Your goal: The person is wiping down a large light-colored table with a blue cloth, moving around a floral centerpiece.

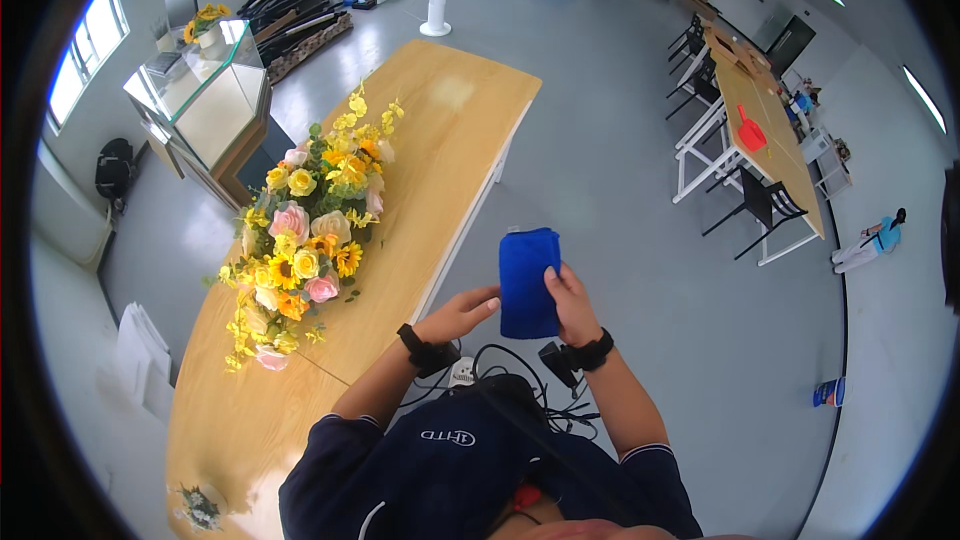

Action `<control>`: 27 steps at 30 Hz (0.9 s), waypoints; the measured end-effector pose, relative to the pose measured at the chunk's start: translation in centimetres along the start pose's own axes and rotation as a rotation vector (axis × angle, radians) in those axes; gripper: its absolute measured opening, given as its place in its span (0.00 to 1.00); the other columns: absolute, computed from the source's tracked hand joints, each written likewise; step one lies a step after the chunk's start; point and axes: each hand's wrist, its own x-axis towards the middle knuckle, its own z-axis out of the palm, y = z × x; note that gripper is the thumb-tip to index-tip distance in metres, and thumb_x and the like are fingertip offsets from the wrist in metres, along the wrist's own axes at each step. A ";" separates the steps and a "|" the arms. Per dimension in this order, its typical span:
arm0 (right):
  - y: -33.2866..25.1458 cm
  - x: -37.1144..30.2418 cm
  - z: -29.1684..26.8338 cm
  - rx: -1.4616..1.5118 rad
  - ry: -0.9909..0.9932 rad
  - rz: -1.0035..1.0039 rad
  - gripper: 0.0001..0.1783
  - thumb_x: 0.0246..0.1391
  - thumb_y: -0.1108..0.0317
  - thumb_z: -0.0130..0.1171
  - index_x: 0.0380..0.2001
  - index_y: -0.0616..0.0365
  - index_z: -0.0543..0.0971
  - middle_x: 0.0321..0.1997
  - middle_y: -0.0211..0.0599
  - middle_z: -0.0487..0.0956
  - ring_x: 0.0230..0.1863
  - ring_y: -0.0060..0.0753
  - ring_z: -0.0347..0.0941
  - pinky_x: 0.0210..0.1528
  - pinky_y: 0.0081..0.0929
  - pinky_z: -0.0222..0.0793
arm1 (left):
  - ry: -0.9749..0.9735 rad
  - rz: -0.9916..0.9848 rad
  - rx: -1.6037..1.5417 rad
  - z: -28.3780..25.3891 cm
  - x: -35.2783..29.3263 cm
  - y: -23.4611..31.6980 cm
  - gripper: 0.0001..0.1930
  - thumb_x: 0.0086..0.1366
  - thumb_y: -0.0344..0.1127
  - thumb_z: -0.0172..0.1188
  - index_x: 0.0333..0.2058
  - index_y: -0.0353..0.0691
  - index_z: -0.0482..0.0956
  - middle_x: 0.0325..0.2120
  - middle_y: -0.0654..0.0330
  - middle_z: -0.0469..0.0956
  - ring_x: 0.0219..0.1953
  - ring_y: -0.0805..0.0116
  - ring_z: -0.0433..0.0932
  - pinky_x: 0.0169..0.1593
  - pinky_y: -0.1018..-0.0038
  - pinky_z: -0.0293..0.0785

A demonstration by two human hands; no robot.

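A folded blue cloth (pixel 528 285) is held up in front of my body, above the floor beside the table. My right hand (pixel 574 310) grips its right edge, thumb across the front and the other fingers mostly hidden behind. At the cloth's left edge is my left hand (pixel 462 313), with its fingers stretched toward the cloth. Whether those fingertips touch it I cannot tell. A dark band with a small black device sits on each wrist.
To my left runs a long wooden table (pixel 455 125) bearing a large yellow and pink flower arrangement (pixel 310 230) and a small potted plant (pixel 202 508). Black cables (pixel 545 395) hang by my body. Another table (pixel 775 155) with black chairs and a red dustpan (pixel 750 128) stands far right.
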 end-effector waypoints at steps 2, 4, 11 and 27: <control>2.4 0.9 0.3 -0.002 -0.090 0.082 0.19 0.56 0.63 0.41 0.48 0.60 0.63 0.42 0.32 0.70 0.41 0.22 0.66 0.44 0.21 0.63 | 0.059 -0.155 -0.192 0.6 0.5 0.0 0.26 0.60 0.47 0.44 0.48 0.30 0.61 0.44 0.52 0.67 0.46 0.67 0.65 0.52 0.73 0.57; 4.0 1.5 0.2 -0.001 -0.148 0.135 0.19 0.56 0.62 0.41 0.48 0.60 0.63 0.42 0.32 0.70 0.41 0.22 0.66 0.44 0.21 0.63 | 0.187 -0.273 -0.343 0.8 1.2 -1.3 0.25 0.60 0.48 0.45 0.46 0.30 0.64 0.41 0.53 0.69 0.44 0.69 0.66 0.49 0.74 0.59; 6.3 3.0 -2.6 -0.209 -0.223 0.328 0.24 0.55 0.64 0.40 0.54 0.58 0.53 0.45 0.37 0.68 0.43 0.26 0.66 0.47 0.25 0.61 | 0.644 -0.260 -0.519 -1.1 -0.3 -6.0 0.18 0.59 0.44 0.48 0.41 0.34 0.68 0.34 0.61 0.73 0.35 0.74 0.72 0.41 0.77 0.67; -2.9 -1.5 -27.9 0.081 0.672 0.053 0.15 0.51 0.62 0.46 0.42 0.54 0.68 0.39 0.29 0.72 0.39 0.25 0.68 0.36 0.21 0.64 | 2.062 -0.366 -0.083 -4.4 -25.6 -19.0 0.15 0.55 0.36 0.51 0.39 0.31 0.72 0.32 0.61 0.74 0.33 0.72 0.72 0.37 0.77 0.67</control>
